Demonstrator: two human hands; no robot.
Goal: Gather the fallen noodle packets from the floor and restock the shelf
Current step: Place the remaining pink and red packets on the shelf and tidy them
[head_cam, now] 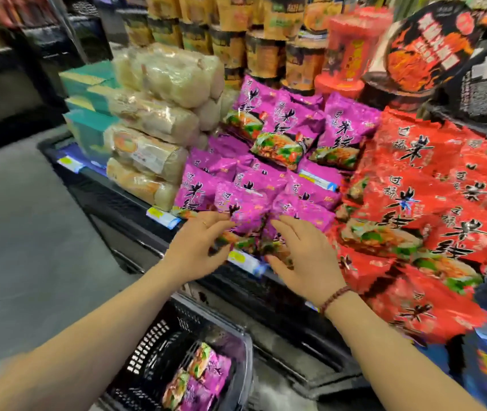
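A purple packet (240, 210) at the front of the shelf (111, 197) is gripped by its lower edge in the curled fingers of the left hand (203, 246). The right hand (306, 259) is laid with fingers spread over the lower end of the neighbouring packet (301, 213); whether that one is pinched or only pressed cannot be told through the blur. The step is best done, it is judged, if both packets are pushed back until they are seated behind the shelf lip, faces outward and lined up with the purple row, so that nothing is left overhanging. More purple packets (203, 378) are seen waiting in the black basket (159, 336) below, so restocking is judged unfinished. Large black Chinese characters are printed on the purple faces, apparently 米线, and the same are carried by the red packets (414, 203) beside them, headed 过桥. The yellow-and-blue price tags (162, 216) on the shelf edge cannot be read.
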